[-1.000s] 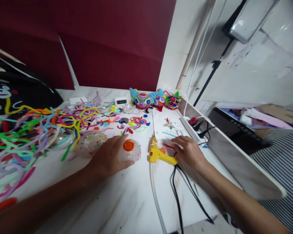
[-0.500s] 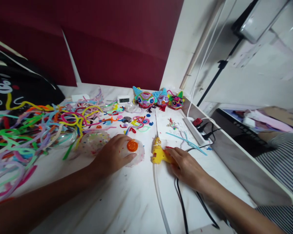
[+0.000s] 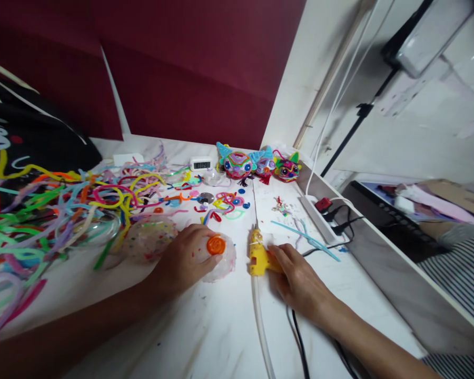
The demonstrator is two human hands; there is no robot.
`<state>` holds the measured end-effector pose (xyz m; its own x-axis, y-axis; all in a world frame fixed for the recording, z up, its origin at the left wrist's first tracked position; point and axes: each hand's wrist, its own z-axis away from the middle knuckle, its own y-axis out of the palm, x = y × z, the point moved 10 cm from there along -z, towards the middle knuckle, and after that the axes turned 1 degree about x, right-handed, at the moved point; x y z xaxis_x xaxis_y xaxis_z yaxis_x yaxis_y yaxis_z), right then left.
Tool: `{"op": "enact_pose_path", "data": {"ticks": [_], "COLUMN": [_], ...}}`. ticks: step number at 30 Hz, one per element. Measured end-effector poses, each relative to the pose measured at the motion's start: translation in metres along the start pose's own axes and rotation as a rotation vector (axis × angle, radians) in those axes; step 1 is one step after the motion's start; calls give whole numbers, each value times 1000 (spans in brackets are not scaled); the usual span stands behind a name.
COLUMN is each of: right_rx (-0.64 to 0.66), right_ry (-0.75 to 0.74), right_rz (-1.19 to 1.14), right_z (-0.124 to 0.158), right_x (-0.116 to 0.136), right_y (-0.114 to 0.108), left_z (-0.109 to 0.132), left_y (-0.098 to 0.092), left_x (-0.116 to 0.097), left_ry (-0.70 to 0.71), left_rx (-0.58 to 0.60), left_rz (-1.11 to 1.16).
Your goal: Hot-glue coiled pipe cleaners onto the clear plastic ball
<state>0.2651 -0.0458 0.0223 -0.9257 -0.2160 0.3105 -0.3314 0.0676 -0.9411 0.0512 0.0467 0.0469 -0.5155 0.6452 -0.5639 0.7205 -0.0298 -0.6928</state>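
My left hand (image 3: 187, 252) is closed round the side of a clear plastic dome (image 3: 225, 263), its thumb at the front. On top of the dome sits an orange pipe-cleaner coil (image 3: 216, 244), close to the thumb tip. My right hand (image 3: 298, 271) grips the handle of a yellow hot glue gun (image 3: 257, 255). The gun's nozzle points away from me, and a long clear glue stick (image 3: 263, 326) trails from its back toward me. A second dome (image 3: 150, 239), speckled with coloured bits, lies left of my left wrist.
Tangled pipe cleaners (image 3: 63, 210) cover the table's left side. Decorated animal heads (image 3: 237, 164) and a small digital clock (image 3: 200, 163) stand at the back. A white power strip (image 3: 318, 216) with plugs lies along the right-hand board (image 3: 383, 263). Black cable (image 3: 300, 337) runs beneath my right forearm.
The view has shifted slightly. The dome with the orange coil sits a little nearer me, still in my left hand. My right hand keeps hold of the glue gun; its red part no longer shows.
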Motion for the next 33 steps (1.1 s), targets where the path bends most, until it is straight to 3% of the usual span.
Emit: {"op": "enact_pose_path", "data": {"ticks": [8, 13, 18, 24, 33], "right_rx": [-64, -126, -142, -103, 18], "right_ry": [-12, 7, 58, 198, 228], "right_rz": [-21, -90, -301, -808, -1006], "right_z": [-1, -1, -6, -22, -21], "right_x": [-1, -2, -15, -40, -25], "right_y": [0, -13, -35, -39, -39], "left_z": [6, 8, 6, -1, -3], "left_y": [2, 4, 1, 1, 1], "left_x": [4, 8, 8, 7, 9], "left_ry": [15, 10, -11, -87, -118], "left_rx": [-24, -34, -30, 53, 35], "left_rz": [80, 116, 123, 142, 186]}}
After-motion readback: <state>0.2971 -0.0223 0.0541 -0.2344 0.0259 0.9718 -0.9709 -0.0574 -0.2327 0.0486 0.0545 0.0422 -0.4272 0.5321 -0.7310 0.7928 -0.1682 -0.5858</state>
